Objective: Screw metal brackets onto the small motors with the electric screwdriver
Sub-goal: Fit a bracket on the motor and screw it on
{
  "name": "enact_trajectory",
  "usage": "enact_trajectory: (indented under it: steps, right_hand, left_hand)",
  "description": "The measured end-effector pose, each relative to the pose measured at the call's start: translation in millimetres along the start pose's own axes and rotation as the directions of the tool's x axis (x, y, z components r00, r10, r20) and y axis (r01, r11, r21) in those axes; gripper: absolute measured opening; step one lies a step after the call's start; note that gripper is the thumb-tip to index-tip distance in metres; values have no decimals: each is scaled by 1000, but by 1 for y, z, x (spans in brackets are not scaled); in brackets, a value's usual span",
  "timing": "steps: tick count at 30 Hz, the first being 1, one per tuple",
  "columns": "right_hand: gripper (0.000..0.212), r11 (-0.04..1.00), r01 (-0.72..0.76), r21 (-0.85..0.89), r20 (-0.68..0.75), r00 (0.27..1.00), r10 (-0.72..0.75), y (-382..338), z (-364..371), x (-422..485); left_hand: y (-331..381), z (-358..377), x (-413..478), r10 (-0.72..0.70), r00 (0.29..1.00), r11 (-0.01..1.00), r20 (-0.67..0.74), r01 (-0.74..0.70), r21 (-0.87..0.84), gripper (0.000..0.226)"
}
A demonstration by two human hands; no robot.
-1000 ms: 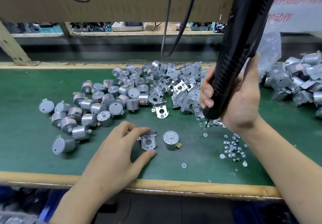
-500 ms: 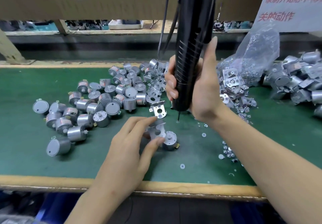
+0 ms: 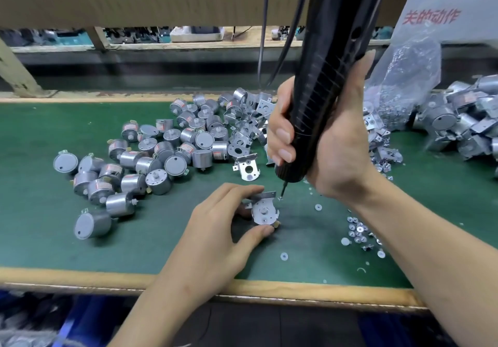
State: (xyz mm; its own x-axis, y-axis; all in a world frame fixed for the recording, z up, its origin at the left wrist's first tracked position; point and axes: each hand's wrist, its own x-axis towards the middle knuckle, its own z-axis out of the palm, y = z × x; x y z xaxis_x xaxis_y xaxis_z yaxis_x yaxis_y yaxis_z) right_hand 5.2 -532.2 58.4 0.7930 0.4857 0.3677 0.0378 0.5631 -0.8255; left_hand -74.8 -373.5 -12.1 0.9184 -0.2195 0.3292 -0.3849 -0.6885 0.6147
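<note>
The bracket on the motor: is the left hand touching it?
Touching. In the head view the left hand pinches the bracket: the thumb tip presses its near edge, the forefinger lies on its far side.

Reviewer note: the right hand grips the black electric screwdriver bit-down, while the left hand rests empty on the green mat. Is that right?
Not quite. The left hand is not empty: in the head view its thumb and fingers pinch a metal bracket just under the bit. The rest stands: the right hand grips the black electric screwdriver bit-down over the green mat.
</note>
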Motion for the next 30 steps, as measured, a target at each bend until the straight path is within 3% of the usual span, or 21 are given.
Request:
enact_trajectory:
  steps: [25,30]
  right_hand:
    - [82,996,-79,44,117,990,74,19,15,-7]
    - [82,998,-58,9,126,990,57,22,17,-9]
  left_hand:
    - [-3,4,1,43,998,999,-50,-43,0,30]
    - [-2,3,1,44,998,999,-33,-44,4,40]
